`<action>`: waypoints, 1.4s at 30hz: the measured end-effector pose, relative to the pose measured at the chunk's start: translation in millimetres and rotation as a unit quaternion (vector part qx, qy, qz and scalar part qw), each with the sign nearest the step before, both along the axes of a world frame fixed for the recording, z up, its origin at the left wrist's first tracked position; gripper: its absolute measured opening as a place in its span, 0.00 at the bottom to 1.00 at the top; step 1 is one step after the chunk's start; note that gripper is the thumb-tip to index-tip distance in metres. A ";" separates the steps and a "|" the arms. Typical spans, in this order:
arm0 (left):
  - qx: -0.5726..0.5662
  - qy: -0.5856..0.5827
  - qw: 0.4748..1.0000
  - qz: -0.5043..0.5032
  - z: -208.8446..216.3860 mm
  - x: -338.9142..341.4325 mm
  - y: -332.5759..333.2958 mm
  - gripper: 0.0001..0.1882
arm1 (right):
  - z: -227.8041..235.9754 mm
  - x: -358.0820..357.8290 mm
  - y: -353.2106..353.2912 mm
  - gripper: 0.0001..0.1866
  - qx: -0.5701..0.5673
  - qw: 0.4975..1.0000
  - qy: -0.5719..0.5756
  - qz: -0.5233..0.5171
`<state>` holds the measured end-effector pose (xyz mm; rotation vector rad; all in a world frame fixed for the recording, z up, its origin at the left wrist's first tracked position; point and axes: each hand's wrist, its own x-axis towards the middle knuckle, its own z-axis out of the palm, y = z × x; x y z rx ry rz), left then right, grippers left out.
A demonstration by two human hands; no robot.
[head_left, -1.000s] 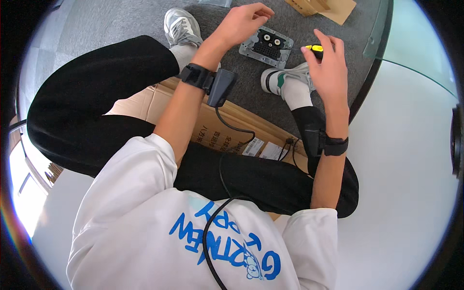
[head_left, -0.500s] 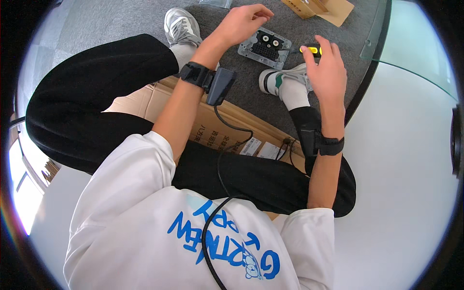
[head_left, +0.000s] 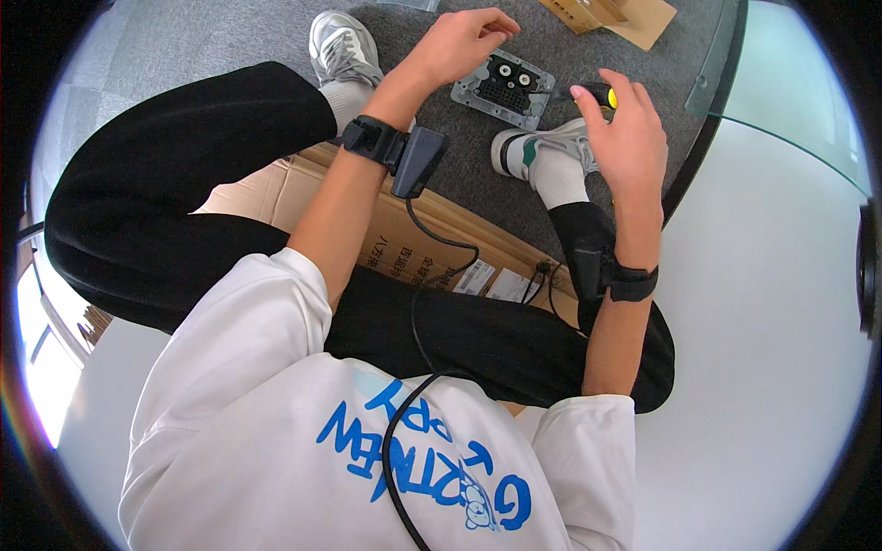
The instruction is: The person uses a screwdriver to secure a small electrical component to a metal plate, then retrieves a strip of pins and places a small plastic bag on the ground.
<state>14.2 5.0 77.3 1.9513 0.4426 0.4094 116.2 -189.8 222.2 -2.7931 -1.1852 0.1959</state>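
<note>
A grey rectangular casing lies on the carpet between my feet, its black inner part with two round metal pieces facing up. My left hand is over its upper left edge, fingers loosely bent and thumb a little apart, nothing visible in them. Whether it touches the casing I cannot tell. In my right hand is a screwdriver with a black and yellow handle, held between thumb and fingers. Its shaft points left to the casing's right edge; the tip is too small to make out.
My shoes flank the casing. A flattened cardboard box lies under my legs. An open cardboard box stands at the far right, near a glass panel. A black cable runs from my left wrist device down over my lap.
The screwdriver handle has turned in my right fingers: its yellow side faced up before, now mostly black shows. My right hand has shifted slightly right. My left hand stays put.
</note>
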 end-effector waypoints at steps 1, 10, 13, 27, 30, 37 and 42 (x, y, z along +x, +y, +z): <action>-0.005 -0.002 1.000 -0.003 -1.1 -0.2 0.1 0.15 | -1.3 -1.1 -0.1 0.21 0.009 1.000 0.003 0.000; 0.002 0.000 1.000 -0.002 -5.4 1.3 3.0 0.14 | 5.7 3.9 -1.8 0.22 -0.006 0.999 -0.007 0.046; 0.009 -0.013 1.000 0.001 -6.2 0.8 3.3 0.15 | 3.2 -0.9 6.2 0.22 -0.037 0.998 0.025 -0.046; -0.077 -0.011 0.997 0.002 22.7 -3.7 3.6 0.14 | 5.4 -1.5 -1.8 0.19 0.077 0.984 0.013 0.158; -0.075 -0.010 0.997 -0.002 23.3 -5.0 4.9 0.14 | 7.0 -3.1 1.1 0.16 0.048 0.992 0.005 0.117; -0.070 -0.009 0.998 -0.004 22.9 -5.0 4.0 0.14 | -0.9 -5.2 3.4 0.16 0.049 0.998 -0.007 0.033; -0.074 -0.001 0.997 -0.005 25.7 -4.7 4.2 0.14 | -5.9 -4.0 -0.2 0.17 0.098 0.989 -0.002 0.108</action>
